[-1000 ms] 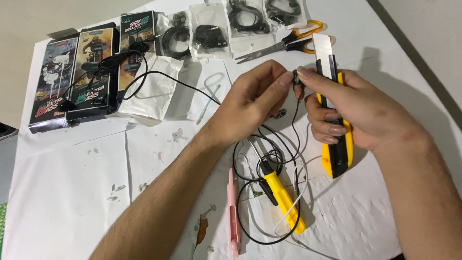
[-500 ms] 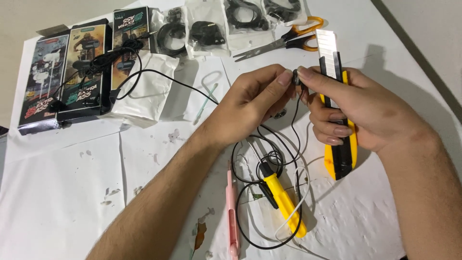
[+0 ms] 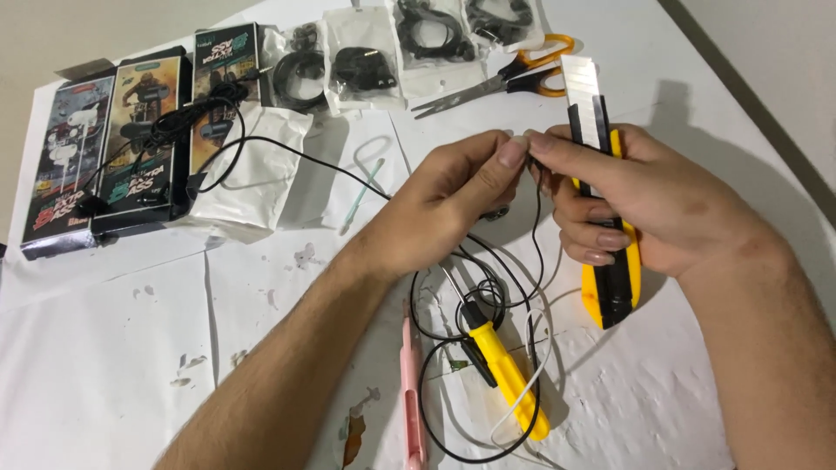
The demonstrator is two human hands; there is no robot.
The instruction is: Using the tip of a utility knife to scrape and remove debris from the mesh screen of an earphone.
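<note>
- Keep the white table [image 3: 113,383] flat under the work, with the boxes [image 3: 104,148] and scissors [image 3: 505,78] far back.
- Hold the yellow cutter [image 3: 610,278] tight in the right hand [image 3: 644,204], fingers curled shut around it, blade pointing up and away.
- Pinch the thin black wire [image 3: 533,218] with the left hand [image 3: 453,204], thumb and finger closed on its end, right beside the blade.
- Go slow; keep fingertips [image 3: 514,152] off the sharp edge.
- Leave the small yellow tool [image 3: 505,374] lying below, inside the wire loops.
</note>
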